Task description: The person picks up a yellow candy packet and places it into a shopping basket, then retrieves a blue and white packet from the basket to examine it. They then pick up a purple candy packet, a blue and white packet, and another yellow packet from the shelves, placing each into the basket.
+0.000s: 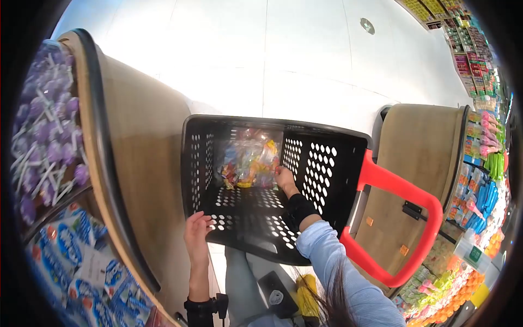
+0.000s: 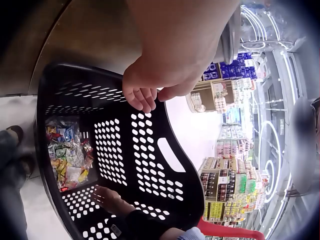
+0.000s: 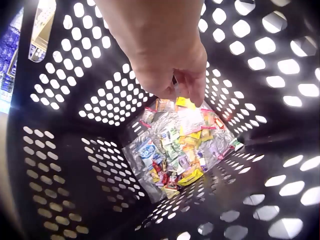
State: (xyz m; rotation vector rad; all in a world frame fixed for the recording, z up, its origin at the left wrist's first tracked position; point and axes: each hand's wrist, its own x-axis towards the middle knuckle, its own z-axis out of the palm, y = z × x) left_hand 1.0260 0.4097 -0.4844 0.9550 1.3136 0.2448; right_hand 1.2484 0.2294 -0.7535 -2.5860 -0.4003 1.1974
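Observation:
Inside the black basket (image 1: 256,122) lies a clear plastic bag (image 1: 248,163) of colourful wrapped sweets. My right hand (image 1: 285,179) reaches down to the bag's edge; in the right wrist view the thumb and curled fingers of this hand (image 3: 172,65) pinch at the top of the bag (image 3: 180,150), its contact partly hidden. My left hand (image 1: 197,234) is beside the basket's near left corner, its fingers loosely bent over the rim. In the left wrist view, the left hand (image 2: 162,80) holds nothing at the basket's edge (image 2: 82,68).
A red handle (image 1: 430,218) extends right from the basket. Wooden display counters (image 1: 139,103) stand on both sides, with purple lollipops (image 1: 54,131) and blue packets (image 1: 71,240) at left. Pale floor (image 1: 261,54) lies beyond; stocked shelves (image 2: 225,185) stand farther off.

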